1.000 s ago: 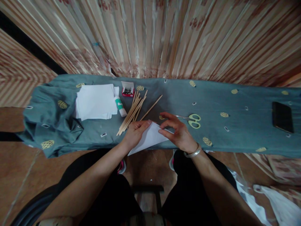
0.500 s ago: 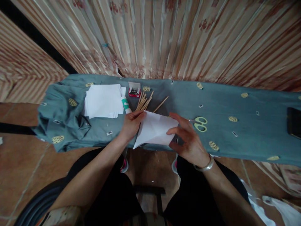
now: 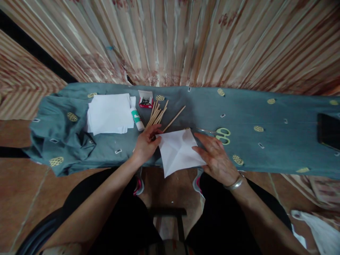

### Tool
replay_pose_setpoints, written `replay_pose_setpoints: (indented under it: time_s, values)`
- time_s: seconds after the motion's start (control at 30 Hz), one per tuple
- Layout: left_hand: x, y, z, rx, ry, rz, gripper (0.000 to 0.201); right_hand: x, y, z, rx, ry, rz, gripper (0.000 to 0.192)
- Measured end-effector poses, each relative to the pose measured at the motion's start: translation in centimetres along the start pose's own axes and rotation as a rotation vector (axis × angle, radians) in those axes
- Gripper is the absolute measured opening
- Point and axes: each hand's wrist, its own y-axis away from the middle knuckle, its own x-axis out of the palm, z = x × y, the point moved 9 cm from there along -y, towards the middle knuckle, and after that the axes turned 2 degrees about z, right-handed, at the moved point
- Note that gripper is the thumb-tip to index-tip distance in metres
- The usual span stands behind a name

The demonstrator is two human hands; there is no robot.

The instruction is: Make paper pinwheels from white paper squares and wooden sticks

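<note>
So, step: you're flattening the creased paper [image 3: 180, 150] on the table [image 3: 265, 117].
Grip: left hand [image 3: 145, 143] pinches its corner; right hand [image 3: 216, 157] lies open, flat.
Next: probably needs a firm crease.

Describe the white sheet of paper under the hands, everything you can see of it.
The sheet of paper is white, thin and roughly square, opened flat and turned like a diamond, with fold creases crossing its middle. It lies on the blue-grey cloth, its near corner hanging over the edge. The left hand pinches its left corner; the right hand presses its right side.
</note>
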Motion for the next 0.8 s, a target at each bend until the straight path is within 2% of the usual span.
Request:
replay_pose_setpoints:
  time_s: [0.1, 0.2, 0.33, 0.43, 0.53, 0.67, 0.8]
  values:
    - [0.1, 0.2, -0.2, 0.028, -0.064, 0.022, 0.047, -0.2, 0.1, 0.8, -0.036, -0.013, 0.003, 0.047]
    - [0.1, 0.4, -0.6, 0.055, -0.156, 0.051, 0.047, -0.1, 0.5, 1.1, -0.073, -0.021, 0.010, 0.042]
    - [-0.1, 0.4, -0.5, 0.058, -0.146, 0.048, 0.045, 0.6, 1.2, -0.1, -0.032, 0.003, 0.044, 0.036]
    - [-0.1, 0.2, 0.5, -0.025, 0.037, 0.017, 0.048, 1.1, 1.6, -0.7, -0.001, 0.023, 0.058, 0.036]
    - [0.7, 0.4, 1.4, -0.154, 0.247, -0.002, 0.054, 1.0, 1.5, -0.8, 0.012, 0.063, 0.006, 0.036]
    - [3.1, 1.8, 1.3, -0.310, 0.451, 0.086, 0.051, -0.1, 0.9, -1.0, 0.073, 0.109, -0.110, 0.036]
    - [5.1, 3.4, 1.3, -0.443, 0.520, 0.186, 0.048, -1.0, 0.4, -1.0, 0.124, 0.113, -0.178, 0.038]
